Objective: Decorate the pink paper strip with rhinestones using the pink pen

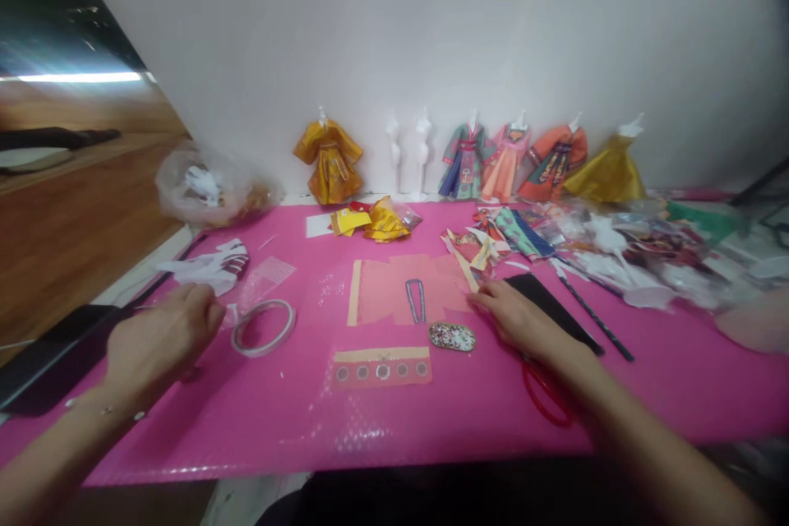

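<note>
A clear plastic bag (176, 201) at the far left of the pink-covered table (246, 436) bulges around white pieces (202, 183). On the right, clear packets (657, 251) lie heaped, with patterned cloth and white plastic parts among them; their outlines blur together.

The left hand (163, 333) is palm down beside the tape roll (265, 352), its fingers curled into a fist; its inside is hidden. The right hand (514, 314) reaches in low, its fingers bent at the right edge of the pink fabric panel (382, 292); whether they pinch it or only rest there, I cannot tell. The panel lies flat mid-table, with a beaded clip (412, 301) on it and a sequined oval (452, 337) at its lower edge. A trim strip (382, 370) with round motifs lies nearer the person.

The right wrist partly hides a red loop (538, 405) and a flat black item (548, 308). A black box (53, 357) is cut off at the left edge.
</note>
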Available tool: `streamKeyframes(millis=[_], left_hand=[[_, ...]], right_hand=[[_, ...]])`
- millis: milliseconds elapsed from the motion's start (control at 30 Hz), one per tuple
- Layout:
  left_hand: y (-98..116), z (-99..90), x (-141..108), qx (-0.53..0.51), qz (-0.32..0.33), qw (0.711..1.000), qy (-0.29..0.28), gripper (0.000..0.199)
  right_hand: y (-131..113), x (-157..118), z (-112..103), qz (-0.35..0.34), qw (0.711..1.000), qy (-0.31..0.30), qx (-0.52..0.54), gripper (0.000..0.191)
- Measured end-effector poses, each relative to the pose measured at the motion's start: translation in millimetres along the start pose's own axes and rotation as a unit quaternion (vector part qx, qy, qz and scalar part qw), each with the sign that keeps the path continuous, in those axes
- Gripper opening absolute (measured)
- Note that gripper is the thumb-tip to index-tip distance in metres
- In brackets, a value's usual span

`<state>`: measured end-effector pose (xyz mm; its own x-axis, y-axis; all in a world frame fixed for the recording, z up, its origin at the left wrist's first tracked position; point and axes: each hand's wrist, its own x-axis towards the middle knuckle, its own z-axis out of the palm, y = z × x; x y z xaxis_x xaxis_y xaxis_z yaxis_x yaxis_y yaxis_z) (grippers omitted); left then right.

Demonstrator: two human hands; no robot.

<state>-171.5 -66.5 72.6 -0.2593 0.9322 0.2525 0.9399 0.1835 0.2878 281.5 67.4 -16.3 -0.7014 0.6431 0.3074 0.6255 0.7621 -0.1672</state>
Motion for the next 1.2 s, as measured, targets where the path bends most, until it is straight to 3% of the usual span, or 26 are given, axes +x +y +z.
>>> streamKeyframes(millis=[67, 133, 333, 500, 767, 933, 1100, 1200], left_hand=[[-2, 1.8, 1, 0.127, -0.017, 0.991, -0.023, 0.035], [-3, 2.7, 2, 0.190, -0.023, 0.980, -0.054, 0.040], [5, -1.1, 1, 0.204, -0.025, 0.977, -0.064, 0.037], [4, 0.4, -2, 0.221, -0.004, 0.973, -0.068, 0.038], [-14, 9.3, 0, 0.220, -0.029, 0.975, -0.030, 0.043], [-12, 12.5, -12, 0.203, -0.010, 0.979, 0.019, 0.036], [1, 32.2, -27, 0.132, 0.101, 0.985, -0.053, 0.025], [4, 51.8, -26, 0.089, 0.130, 0.985, -0.070, 0.022]], right_hand=[[-5, 0, -3, 0.016, 1.000, 0.025, -0.003, 0.033], [-16, -1, -8, 0.032, 0.998, 0.048, -0.001, 0.034], [-65, -4, -22, 0.035, 0.998, 0.036, 0.035, 0.027], [-93, -7, -16, 0.016, 0.998, 0.010, 0.062, 0.026], [-106, -27, 5, 0.016, 0.996, 0.038, 0.083, 0.022], [-107, -41, 18, -0.004, 0.994, 0.053, 0.095, 0.018], [-110, -49, 21, 0.037, 0.989, 0.057, 0.132, 0.018], [-114, -50, 19, 0.034, 0.987, 0.060, 0.143, 0.017]])
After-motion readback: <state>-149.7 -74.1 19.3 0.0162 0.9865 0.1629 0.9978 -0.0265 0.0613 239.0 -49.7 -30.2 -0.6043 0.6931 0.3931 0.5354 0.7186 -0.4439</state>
